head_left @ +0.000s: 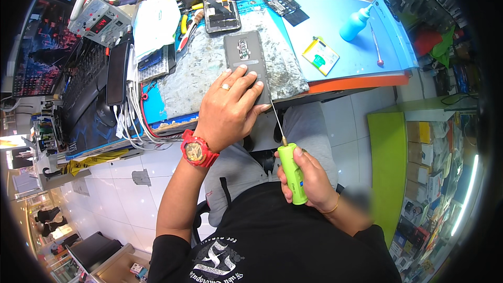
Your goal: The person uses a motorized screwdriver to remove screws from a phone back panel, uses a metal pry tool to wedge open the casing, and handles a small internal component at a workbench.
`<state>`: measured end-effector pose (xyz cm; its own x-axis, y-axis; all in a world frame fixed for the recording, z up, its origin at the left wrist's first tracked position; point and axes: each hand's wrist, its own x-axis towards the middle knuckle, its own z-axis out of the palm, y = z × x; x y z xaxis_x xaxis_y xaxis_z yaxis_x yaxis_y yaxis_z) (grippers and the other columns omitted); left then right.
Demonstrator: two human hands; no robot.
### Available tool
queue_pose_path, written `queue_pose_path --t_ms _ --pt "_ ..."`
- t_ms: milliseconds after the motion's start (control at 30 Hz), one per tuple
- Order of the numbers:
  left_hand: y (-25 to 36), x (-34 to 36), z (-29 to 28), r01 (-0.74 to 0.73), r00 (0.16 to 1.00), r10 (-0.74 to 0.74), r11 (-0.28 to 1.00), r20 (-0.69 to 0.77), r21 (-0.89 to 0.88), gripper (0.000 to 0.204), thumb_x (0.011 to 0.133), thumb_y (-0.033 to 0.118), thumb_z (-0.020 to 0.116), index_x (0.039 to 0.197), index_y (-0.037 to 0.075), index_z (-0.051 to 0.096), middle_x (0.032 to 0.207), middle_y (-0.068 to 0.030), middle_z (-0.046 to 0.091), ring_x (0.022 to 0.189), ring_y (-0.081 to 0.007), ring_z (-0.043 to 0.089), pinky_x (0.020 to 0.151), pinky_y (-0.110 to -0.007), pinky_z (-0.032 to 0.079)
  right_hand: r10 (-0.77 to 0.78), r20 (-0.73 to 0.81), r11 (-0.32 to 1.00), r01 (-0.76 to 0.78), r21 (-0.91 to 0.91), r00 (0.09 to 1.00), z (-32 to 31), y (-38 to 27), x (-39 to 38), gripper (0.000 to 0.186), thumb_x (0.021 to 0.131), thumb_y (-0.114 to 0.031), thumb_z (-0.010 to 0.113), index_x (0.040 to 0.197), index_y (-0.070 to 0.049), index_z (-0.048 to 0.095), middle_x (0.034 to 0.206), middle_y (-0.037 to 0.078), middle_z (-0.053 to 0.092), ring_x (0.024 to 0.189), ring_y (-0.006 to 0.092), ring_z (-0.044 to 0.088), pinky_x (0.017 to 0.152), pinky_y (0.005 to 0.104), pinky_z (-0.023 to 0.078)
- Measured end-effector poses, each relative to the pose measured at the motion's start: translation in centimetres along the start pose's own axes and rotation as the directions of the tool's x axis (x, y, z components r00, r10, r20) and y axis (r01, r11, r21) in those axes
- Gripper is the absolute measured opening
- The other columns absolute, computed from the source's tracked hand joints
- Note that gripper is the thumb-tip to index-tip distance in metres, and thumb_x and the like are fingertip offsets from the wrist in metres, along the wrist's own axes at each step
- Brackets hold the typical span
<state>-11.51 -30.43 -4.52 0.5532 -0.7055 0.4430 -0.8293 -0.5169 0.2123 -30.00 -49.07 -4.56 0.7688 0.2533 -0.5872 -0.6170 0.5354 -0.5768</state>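
Note:
My left hand (233,102), red watch at its wrist, grips a grey phone (240,39), fingers on its back and thumb at the lower edge. The phone lies on a stained grey mat (177,91), overhanging the front edge. My right hand (306,178) is closed on a green-handled tool (291,183); its long thin metal shaft reaches up to the phone's lower right corner. Above the phone lies an opened phone (220,8). To the right, a battery (320,55), a blue bottle (352,27) and a small screwdriver (378,47) rest on a blue sheet.
At left stand a power supply (99,21), keyboard (78,91), monitor (36,50) and another phone (118,73) beside white cables (136,115). Paper sheets (154,21) lie behind. A green-edged display counter (385,167) stands at right. My legs are below the desk edge.

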Motion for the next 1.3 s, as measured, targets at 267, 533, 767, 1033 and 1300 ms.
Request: queue_pose_path --t_ms 267,533,767,1033,1300 --pt "-0.1 0.1 0.0 -0.005 1.000 0.005 1.000 -0.004 -0.010 0.041 0.086 0.025 0.085 0.119 0.004 0.075 0.127 -0.0145 0.072 0.130 -0.0370 0.065 0.111 -0.053 0.051 0.009 -0.005 1.000 -0.009 0.013 1.000 0.1 -0.5 0.0 0.056 0.116 -0.052 0.034 0.137 -0.002 0.052 0.086 0.010 0.059 0.052 0.0161 0.058 0.046 0.0313 0.051" --pt "-0.1 0.1 0.1 -0.006 1.000 0.006 1.000 -0.004 -0.016 0.041 0.086 0.025 0.085 0.120 0.004 0.075 0.127 -0.0145 0.072 0.130 -0.0371 0.066 0.111 -0.052 0.051 0.034 0.018 0.997 -0.036 0.069 0.999 0.3 -1.1 0.0 0.058 0.117 -0.052 0.032 0.137 -0.002 0.052 0.085 0.010 0.059 0.051 0.0170 0.058 0.046 0.0319 0.051" --pt "0.0 0.1 0.0 -0.005 1.000 0.005 1.000 -0.001 -0.017 0.041 0.086 0.025 0.085 0.120 0.004 0.075 0.128 -0.0144 0.072 0.131 -0.0368 0.065 0.112 -0.053 0.050 0.060 0.023 0.992 -0.062 0.110 0.998 0.4 -1.5 -0.1 0.060 0.116 -0.054 0.029 0.137 -0.003 0.053 0.084 0.009 0.059 0.050 0.0163 0.057 0.046 0.0324 0.051" --pt "-0.1 0.1 -0.1 -0.004 1.000 0.005 1.000 0.009 -0.023 0.041 0.086 0.025 0.085 0.120 0.004 0.076 0.128 -0.0144 0.072 0.131 -0.0367 0.065 0.112 -0.053 0.050 0.080 0.035 0.987 -0.084 0.134 0.996 0.5 -2.0 -0.2 0.061 0.116 -0.057 0.029 0.136 -0.005 0.054 0.083 0.008 0.058 0.050 0.0154 0.056 0.045 0.0318 0.050" --pt "-0.2 0.1 -0.2 -0.005 1.000 0.005 1.000 0.008 -0.028 0.041 0.086 0.025 0.085 0.120 0.004 0.076 0.129 -0.0144 0.072 0.132 -0.0364 0.065 0.113 -0.052 0.050 0.112 0.047 0.980 -0.118 0.158 0.993 0.4 -2.1 -0.3 0.062 0.115 -0.060 0.030 0.135 -0.008 0.055 0.084 0.006 0.057 0.051 0.0146 0.056 0.045 0.0314 0.049"
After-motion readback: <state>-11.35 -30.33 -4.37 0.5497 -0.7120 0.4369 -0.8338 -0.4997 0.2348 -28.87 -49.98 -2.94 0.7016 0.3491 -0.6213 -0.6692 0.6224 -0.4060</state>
